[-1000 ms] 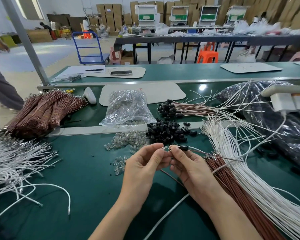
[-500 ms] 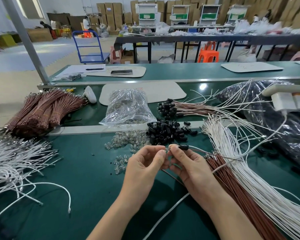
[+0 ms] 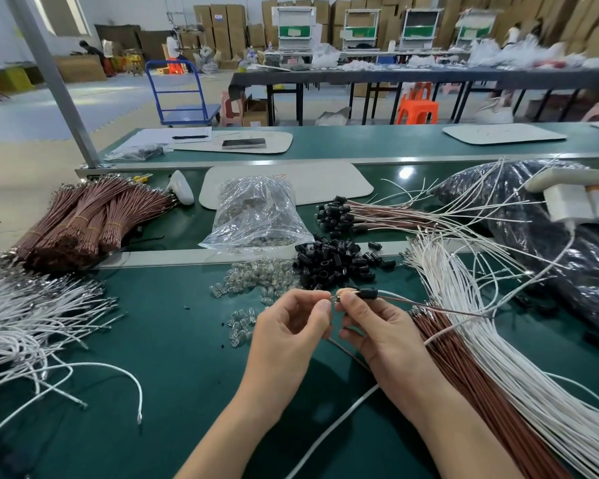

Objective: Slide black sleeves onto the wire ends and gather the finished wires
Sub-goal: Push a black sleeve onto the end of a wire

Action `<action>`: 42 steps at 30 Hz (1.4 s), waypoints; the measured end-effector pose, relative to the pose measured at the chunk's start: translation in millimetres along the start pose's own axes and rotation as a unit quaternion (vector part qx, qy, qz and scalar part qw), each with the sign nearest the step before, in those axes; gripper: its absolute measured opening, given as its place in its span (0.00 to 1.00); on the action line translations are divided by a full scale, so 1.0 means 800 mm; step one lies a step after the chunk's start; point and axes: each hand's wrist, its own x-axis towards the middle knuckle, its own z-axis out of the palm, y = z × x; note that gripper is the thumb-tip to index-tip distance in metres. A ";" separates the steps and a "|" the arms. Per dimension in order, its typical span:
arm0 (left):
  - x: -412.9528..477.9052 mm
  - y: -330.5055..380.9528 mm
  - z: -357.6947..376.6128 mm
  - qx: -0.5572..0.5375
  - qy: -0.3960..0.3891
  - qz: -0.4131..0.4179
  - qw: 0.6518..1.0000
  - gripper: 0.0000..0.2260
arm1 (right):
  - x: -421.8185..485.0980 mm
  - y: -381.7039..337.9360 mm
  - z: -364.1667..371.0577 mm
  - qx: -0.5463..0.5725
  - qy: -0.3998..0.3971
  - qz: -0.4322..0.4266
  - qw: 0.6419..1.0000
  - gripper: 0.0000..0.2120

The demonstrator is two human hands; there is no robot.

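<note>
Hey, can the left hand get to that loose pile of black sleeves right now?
Probably yes. The pile of black sleeves lies just beyond the left hand on open belt with nothing between, though its fingertips are busy pinching a wire end.

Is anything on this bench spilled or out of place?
Small clear parts lie loose on the green bench, outside the plastic bag. Loose black sleeves are heaped beside them.

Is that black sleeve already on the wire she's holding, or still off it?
On. The black sleeve sits threaded over the wires, just behind the right hand fingertips, with wire running out of its far end.
</note>
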 end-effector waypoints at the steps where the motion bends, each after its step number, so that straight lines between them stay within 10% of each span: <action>1: 0.000 0.000 0.000 0.002 -0.001 0.000 1.000 0.04 | 0.000 0.000 0.000 0.003 0.001 0.001 1.000 0.13; 42: 0.004 0.001 -0.011 0.028 -0.015 0.015 0.999 0.05 | 0.000 0.002 0.002 -0.035 -0.014 0.000 0.999 0.16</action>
